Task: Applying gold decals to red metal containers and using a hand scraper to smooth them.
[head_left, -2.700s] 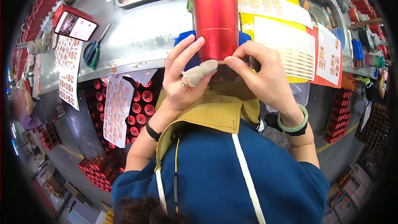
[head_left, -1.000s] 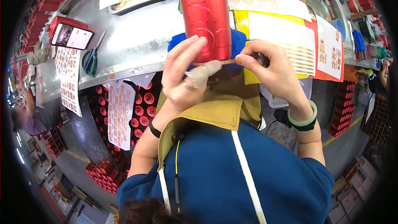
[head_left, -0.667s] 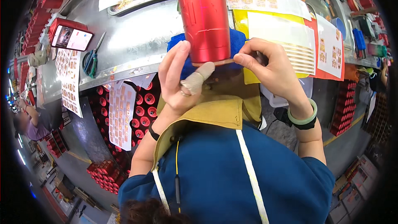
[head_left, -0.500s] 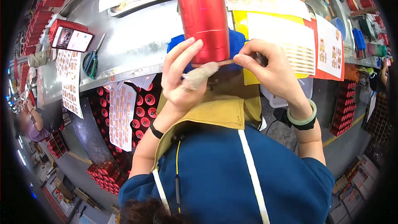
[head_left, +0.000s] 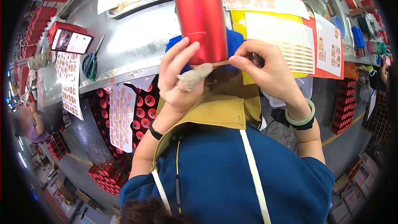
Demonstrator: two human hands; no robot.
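Observation:
A tall red cylinder (head_left: 201,14) lies lengthwise on a blue cloth (head_left: 234,41) on the metal table (head_left: 132,45), its near end toward me. My left hand (head_left: 178,79), one finger wrapped in beige tape, cups the cylinder's near end from the left. My right hand (head_left: 265,68) pinches a thin gold strip (head_left: 219,63) against the cylinder's lower rim. A pale green bangle (head_left: 304,118) sits on my right wrist and a black band on my left.
Sheets of gold-and-red stickers (head_left: 286,47) lie right of the cylinder and hang off the table's front edge (head_left: 122,116). Scissors (head_left: 91,62) and a phone in a red case (head_left: 68,41) lie at left. Red cylinders (head_left: 143,108) are stacked under the table. Another person (head_left: 35,120) sits far left.
The cylinder has stayed between my hands. My left fingers have shifted slightly on its near end, and my right hand keeps pressing the strip along the rim.

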